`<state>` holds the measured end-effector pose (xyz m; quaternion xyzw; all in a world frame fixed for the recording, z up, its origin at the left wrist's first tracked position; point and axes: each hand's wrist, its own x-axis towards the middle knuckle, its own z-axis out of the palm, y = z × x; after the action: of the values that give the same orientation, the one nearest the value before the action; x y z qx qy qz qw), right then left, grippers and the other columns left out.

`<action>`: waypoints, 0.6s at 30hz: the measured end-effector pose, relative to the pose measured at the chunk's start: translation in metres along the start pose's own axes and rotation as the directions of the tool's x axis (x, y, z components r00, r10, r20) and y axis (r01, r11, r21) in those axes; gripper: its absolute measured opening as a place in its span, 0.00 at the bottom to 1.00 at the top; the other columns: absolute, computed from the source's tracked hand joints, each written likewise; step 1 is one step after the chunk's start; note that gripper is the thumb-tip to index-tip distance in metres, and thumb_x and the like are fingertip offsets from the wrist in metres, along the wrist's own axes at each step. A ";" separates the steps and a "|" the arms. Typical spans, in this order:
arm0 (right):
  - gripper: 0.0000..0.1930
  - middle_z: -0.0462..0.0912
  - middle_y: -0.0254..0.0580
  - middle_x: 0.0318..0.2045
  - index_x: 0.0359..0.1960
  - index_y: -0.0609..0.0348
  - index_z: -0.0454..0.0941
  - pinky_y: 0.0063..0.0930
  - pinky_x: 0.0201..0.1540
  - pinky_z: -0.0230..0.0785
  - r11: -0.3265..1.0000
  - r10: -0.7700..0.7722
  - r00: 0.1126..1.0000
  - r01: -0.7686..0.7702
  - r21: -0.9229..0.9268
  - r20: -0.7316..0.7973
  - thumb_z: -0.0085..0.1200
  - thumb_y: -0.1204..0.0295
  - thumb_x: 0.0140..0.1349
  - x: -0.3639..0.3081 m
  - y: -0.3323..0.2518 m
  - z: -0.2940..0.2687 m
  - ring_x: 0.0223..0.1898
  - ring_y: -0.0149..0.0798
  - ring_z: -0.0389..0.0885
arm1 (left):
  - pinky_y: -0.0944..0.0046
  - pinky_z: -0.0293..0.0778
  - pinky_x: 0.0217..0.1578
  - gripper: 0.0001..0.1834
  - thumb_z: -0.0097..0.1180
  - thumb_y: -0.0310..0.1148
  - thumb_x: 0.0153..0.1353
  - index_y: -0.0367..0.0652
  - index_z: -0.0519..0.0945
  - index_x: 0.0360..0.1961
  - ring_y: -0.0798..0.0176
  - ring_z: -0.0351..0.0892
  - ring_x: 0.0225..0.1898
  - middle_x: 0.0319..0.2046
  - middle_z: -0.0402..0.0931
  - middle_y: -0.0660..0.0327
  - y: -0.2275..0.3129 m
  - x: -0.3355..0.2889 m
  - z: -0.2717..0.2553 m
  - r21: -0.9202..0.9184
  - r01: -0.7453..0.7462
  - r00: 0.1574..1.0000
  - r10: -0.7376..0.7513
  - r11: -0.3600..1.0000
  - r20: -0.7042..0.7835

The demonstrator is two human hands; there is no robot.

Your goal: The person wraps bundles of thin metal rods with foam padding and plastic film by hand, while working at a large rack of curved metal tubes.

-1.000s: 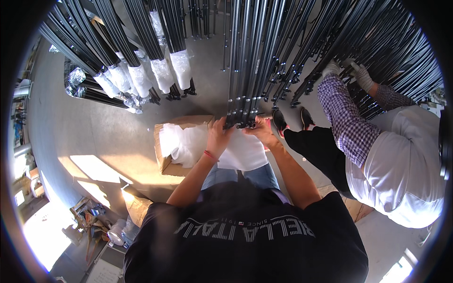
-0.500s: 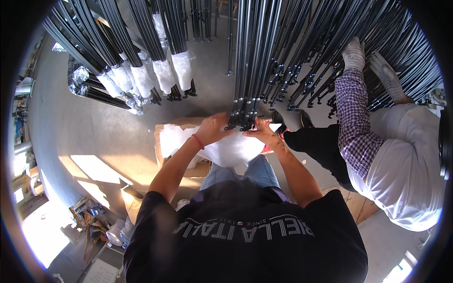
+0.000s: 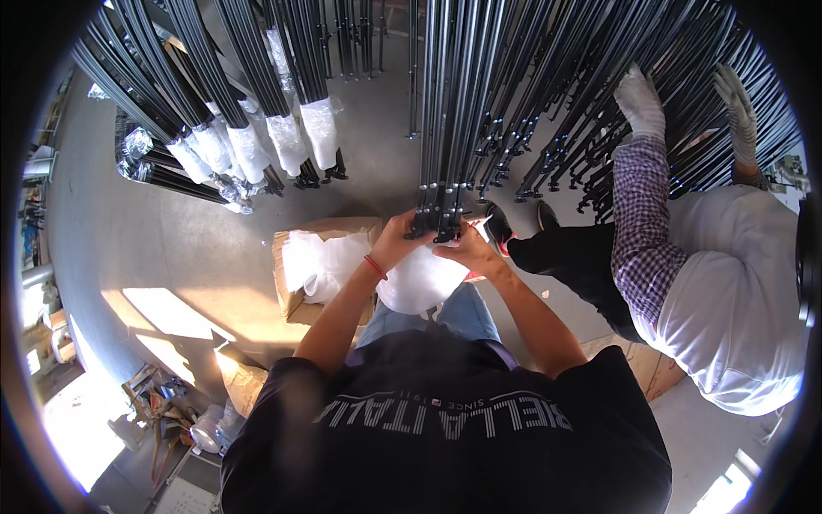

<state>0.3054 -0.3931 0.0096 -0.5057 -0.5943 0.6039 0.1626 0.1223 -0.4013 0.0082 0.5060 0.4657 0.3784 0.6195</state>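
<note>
A bundle of long black metal rods (image 3: pixel 441 146) comes toward me, its near ends fitted with small dark fittings. My left hand (image 3: pixel 396 243) closes around the left side of these ends, and a red band circles that wrist. From the right, my right hand (image 3: pixel 473 250) presses its fingers against the same ends. Beneath both hands hangs a thin white sheet or bag (image 3: pixel 424 283), spread above my lap. My hands partly hide its upper edge, so I cannot tell which fingers grip it.
An open cardboard box (image 3: pixel 282 283) with white sheets (image 3: pixel 315 264) stands left of my knees. Rod bundles with white-wrapped ends (image 3: pixel 318 133) lean at the far left. At right, a co-worker (image 3: pixel 728 283) in white gloves handles more rods (image 3: pixel 591 94). Bright sunlight falls on the floor (image 3: pixel 175 313).
My hands have closed in around the rod ends, the left moving right. The white sheet has shifted off the box, uncovering more of it. The co-worker's gloved hands have moved farther apart.
</note>
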 end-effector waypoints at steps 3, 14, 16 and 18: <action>0.26 0.76 0.42 0.30 0.45 0.60 0.65 0.27 0.38 0.67 1.000 0.011 0.996 -0.011 0.000 -0.087 0.60 0.72 0.42 -0.004 -0.005 0.003 0.35 0.35 0.77 | 0.71 0.67 0.31 0.14 0.60 0.29 0.46 0.35 0.74 0.35 0.77 0.69 0.28 0.24 0.75 0.62 -0.007 0.002 0.002 0.100 0.028 0.999 -0.025 0.995 -0.031; 0.15 0.74 0.34 0.33 0.40 0.61 0.68 0.21 0.39 0.68 0.934 -0.161 0.984 0.178 0.308 -0.082 0.54 0.81 0.49 -0.010 0.005 0.001 0.36 0.27 0.72 | 0.72 0.68 0.34 0.14 0.60 0.26 0.46 0.35 0.75 0.35 0.77 0.70 0.30 0.27 0.77 0.62 0.007 -0.007 0.008 0.050 -0.044 0.994 0.049 0.998 -0.095; 0.15 0.73 0.34 0.34 0.41 0.62 0.68 0.20 0.40 0.67 0.962 -0.183 0.981 0.191 0.195 -0.059 0.53 0.83 0.50 -0.007 0.021 -0.007 0.37 0.26 0.72 | 0.72 0.68 0.35 0.14 0.59 0.25 0.47 0.36 0.75 0.37 0.77 0.70 0.31 0.28 0.77 0.61 0.014 -0.012 0.007 0.040 -0.025 0.996 0.028 0.999 -0.080; 0.18 0.74 0.32 0.34 0.42 0.62 0.69 0.19 0.40 0.67 0.913 -0.173 0.983 0.185 0.365 -0.066 0.56 0.82 0.48 -0.006 0.039 -0.001 0.37 0.24 0.72 | 0.72 0.68 0.35 0.13 0.58 0.24 0.47 0.37 0.76 0.37 0.77 0.70 0.31 0.28 0.77 0.63 0.018 -0.015 0.010 0.020 -0.019 0.998 0.020 1.000 -0.064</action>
<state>0.3250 -0.4068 -0.0217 -0.4192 -0.5112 0.6792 0.3188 0.1274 -0.4149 0.0294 0.5042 0.4841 0.3959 0.5956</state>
